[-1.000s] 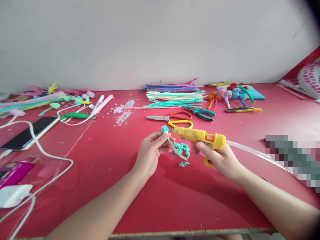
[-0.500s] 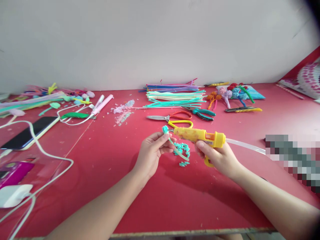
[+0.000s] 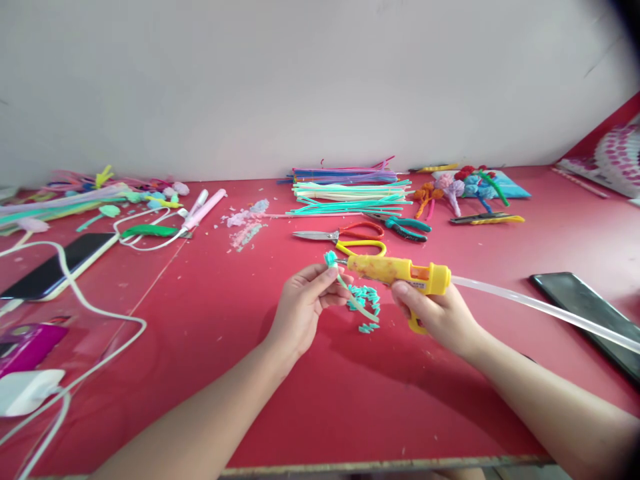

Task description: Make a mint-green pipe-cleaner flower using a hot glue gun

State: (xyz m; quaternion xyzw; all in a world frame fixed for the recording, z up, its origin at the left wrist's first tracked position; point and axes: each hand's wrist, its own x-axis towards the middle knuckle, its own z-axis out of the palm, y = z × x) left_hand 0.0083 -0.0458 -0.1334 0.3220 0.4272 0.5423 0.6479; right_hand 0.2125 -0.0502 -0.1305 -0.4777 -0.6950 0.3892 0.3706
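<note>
Stem: a thin teal fuzzy stem (image 3: 331,260) with a small bushy tuft at its top end. The bare length below slants down and to the right.
Stem's place: held up over the middle of the red bench (image 3: 225,373), above a scatter of teal clippings (image 3: 369,295) lying on the surface.
Left grip: the left hand (image 3: 305,307) pinches the stem just under the tuft between thumb and fingertips, and the tuft stands clear above them.
Glue gun: a yellow glue gun (image 3: 400,272), smeared along its barrel, with a clear glue stick (image 3: 530,305) trailing out of the back to the right.
Right grip: the right hand (image 3: 435,317) is clenched round the gun's handle, forefinger laid along the underside by the trigger.
Gun against stem: the barrel lies level and points left. The nozzle tip is at the tuft; I cannot tell whether it touches.
Hand pose: both forearms come in from the near edge and converge. The left palm is turned inward, the right wrist is cocked slightly up, and the two hands are near each other but apart.
Behind: scissors (image 3: 340,234) and teal-handled pliers (image 3: 407,227) lie just beyond the gun, with a bundle of coloured stems (image 3: 350,190) further back.
Sides: one dark phone (image 3: 585,310) lies at the right under the glue stick, and another phone (image 3: 60,265) and a white cable (image 3: 100,340) at the left.
</note>
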